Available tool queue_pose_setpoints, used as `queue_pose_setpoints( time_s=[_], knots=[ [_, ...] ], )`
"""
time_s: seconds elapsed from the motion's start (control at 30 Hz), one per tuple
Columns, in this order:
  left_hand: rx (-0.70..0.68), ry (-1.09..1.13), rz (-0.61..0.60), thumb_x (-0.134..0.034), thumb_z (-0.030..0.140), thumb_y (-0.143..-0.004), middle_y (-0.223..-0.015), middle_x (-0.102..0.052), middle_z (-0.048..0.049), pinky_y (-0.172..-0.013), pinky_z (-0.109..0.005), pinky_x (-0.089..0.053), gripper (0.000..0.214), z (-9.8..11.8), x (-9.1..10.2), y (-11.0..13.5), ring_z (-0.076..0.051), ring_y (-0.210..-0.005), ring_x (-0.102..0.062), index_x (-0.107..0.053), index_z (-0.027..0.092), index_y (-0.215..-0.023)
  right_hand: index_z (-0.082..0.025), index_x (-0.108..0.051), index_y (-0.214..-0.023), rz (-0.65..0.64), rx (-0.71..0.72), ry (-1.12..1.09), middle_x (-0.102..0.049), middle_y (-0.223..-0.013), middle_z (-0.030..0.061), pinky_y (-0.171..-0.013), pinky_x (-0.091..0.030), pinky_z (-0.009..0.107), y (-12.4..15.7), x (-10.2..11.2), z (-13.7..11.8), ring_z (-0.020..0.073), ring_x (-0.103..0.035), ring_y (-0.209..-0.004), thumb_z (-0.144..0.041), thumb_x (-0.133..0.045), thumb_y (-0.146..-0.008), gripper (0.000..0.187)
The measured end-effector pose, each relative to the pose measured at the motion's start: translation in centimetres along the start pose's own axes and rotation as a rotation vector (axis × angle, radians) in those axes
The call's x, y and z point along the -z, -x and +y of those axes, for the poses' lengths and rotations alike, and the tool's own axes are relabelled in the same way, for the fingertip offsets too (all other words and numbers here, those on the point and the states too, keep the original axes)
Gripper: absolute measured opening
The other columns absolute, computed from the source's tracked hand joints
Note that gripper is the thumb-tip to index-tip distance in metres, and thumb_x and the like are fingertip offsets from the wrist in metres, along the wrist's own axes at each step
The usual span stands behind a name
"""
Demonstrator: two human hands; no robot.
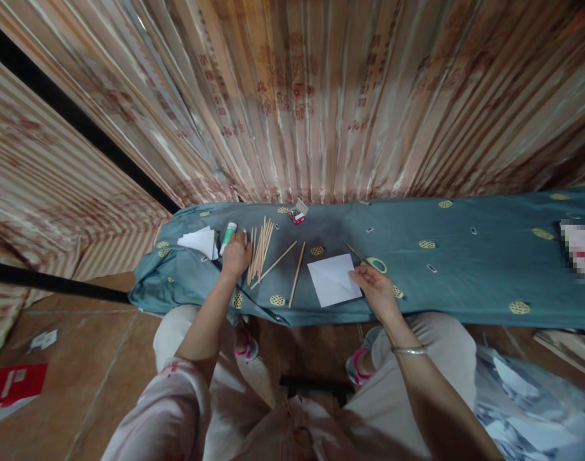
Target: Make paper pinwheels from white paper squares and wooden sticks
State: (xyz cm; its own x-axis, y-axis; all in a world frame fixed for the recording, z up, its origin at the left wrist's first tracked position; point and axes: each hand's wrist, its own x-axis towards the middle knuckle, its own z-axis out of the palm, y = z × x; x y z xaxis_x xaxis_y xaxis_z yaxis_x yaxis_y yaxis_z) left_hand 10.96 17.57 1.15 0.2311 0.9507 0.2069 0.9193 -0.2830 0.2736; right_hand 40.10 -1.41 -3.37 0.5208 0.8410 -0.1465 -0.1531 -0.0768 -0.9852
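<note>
Right hand (376, 289) has its grip pinched on the edge of the white square paper sheet (331, 280), flat on the teal-clothed bench (465, 275). Left hand (235, 256) is up against the green-and-white glue stick (228, 237), can't tell its grip tbh.

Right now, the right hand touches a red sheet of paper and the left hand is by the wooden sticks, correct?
Not quite. In the head view the sheet of paper the right hand touches is white, not red; the left hand is by the wooden sticks.
</note>
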Motion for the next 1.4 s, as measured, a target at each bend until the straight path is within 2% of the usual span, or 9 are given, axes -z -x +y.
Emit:
queue_pose_setpoints(
  time_s=[0.1,0.2,0.27,0.43,0.77,0.9,1.07,1.23,1.4],
  knots=[
    [-0.12,0.051,0.007,-0.053,0.033,-0.093,-0.13,-0.058,-0.017,-0.109,-0.043,-0.042,0.036,3.2,-0.2,2.0,-0.031,-0.128,-0.052,-0.054,0.015,-0.124,-0.022,-0.062,-0.067,-0.01,-0.025,0.002,-0.06,-0.058,-0.0021,-0.052,-0.036,0.025,-0.1,-0.3,0.0,0.0123,-0.049,-0.053,-0.064,-0.084,-0.048,0.051],
    [-0.44,0.117,-0.203,-0.06,0.041,-0.091,-0.123,-0.063,-0.0144,-0.106,-0.045,-0.044,0.04,7.1,-1.3,5.0,-0.031,-0.12,-0.057,-0.056,0.017,-0.123,-0.021,-0.062,-0.066,-0.026,-0.058,0.0,-0.06,-0.056,-0.0025,-0.05,-0.036,0.025,-0.1,-0.5,-0.1,0.0116,-0.048,-0.051,-0.064,-0.085,-0.047,0.052],
    [-0.439,0.075,-0.342,-0.067,0.039,-0.086,-0.113,-0.066,-0.0143,-0.101,-0.046,-0.047,0.042,8.9,-2.3,6.7,-0.032,-0.111,-0.061,-0.058,0.016,-0.12,-0.021,-0.063,-0.066,-0.034,-0.065,-0.003,-0.061,-0.056,-0.0027,-0.05,-0.036,0.025,-0.1,-0.5,-0.3,0.0114,-0.049,-0.05,-0.063,-0.085,-0.047,0.051],
    [-0.344,0.072,-0.355,-0.057,0.016,-0.087,-0.113,-0.066,-0.0108,-0.085,-0.035,-0.055,0.035,8.6,-3.7,6.8,-0.025,-0.096,-0.069,-0.056,0.018,-0.122,-0.021,-0.063,-0.067,-0.027,-0.088,-0.029,-0.063,-0.057,-0.0026,-0.049,-0.039,0.025,0.0,0.0,-0.7,0.0116,-0.051,-0.049,-0.062,-0.086,-0.048,0.051],
    [-0.162,0.068,-0.163,-0.057,0.01,-0.083,-0.117,-0.065,-0.0135,-0.094,-0.038,-0.055,0.032,2.9,-2.7,2.1,-0.027,-0.106,-0.068,-0.059,0.016,-0.114,-0.02,-0.063,-0.067,-0.016,-0.087,-0.04,-0.061,-0.056,-0.0029,-0.05,-0.035,0.024,0.3,0.0,-1.1,0.0107,-0.048,-0.05,-0.063,-0.086,-0.045,0.053],
    [-0.245,0.139,-0.109,-0.056,0.018,-0.089,-0.123,-0.063,-0.0138,-0.093,-0.038,-0.056,0.031,4.7,-2.6,-1.4,-0.026,-0.104,-0.068,-0.059,0.016,-0.12,-0.02,-0.063,-0.067,-0.019,-0.108,-0.039,-0.06,-0.056,-0.0027,-0.05,-0.034,0.024,0.2,0.0,-0.8,0.011,-0.047,-0.05,-0.062,-0.086,-0.047,0.052],
    [-0.415,0.215,-0.079,-0.05,0.003,-0.082,-0.148,-0.05,-0.0118,-0.113,-0.042,-0.042,0.056,8.9,-4.0,-9.5,-0.025,-0.138,-0.048,-0.053,0.018,-0.135,-0.02,-0.062,-0.067,-0.023,-0.099,-0.025,-0.06,-0.057,-0.002,-0.051,-0.034,0.025,0.1,0.1,-0.8,0.0117,-0.047,-0.051,-0.063,-0.084,-0.05,0.051],
    [-0.481,0.218,-0.178,-0.05,0.002,-0.076,-0.11,-0.073,-0.0092,-0.102,-0.035,-0.049,0.033,10.3,-5.9,-15.1,-0.024,-0.112,-0.066,-0.072,0.017,-0.095,-0.02,-0.062,-0.067,-0.014,-0.119,-0.007,-0.059,-0.057,-0.0017,-0.051,-0.033,0.025,0.0,0.0,-1.1,0.0114,-0.046,-0.051,-0.066,-0.083,-0.051,0.053],
    [-0.422,0.246,-0.194,-0.051,0.008,-0.076,-0.077,-0.071,-0.0053,-0.085,-0.034,-0.052,0.021,7.6,-6.0,-17.5,-0.024,-0.086,-0.069,-0.069,0.017,-0.081,-0.02,-0.062,-0.068,-0.031,-0.136,-0.006,-0.06,-0.058,-0.0012,-0.051,-0.034,0.026,-0.1,0.0,-1.0,0.012,-0.046,-0.052,-0.067,-0.081,-0.053,0.053]
  ],
)
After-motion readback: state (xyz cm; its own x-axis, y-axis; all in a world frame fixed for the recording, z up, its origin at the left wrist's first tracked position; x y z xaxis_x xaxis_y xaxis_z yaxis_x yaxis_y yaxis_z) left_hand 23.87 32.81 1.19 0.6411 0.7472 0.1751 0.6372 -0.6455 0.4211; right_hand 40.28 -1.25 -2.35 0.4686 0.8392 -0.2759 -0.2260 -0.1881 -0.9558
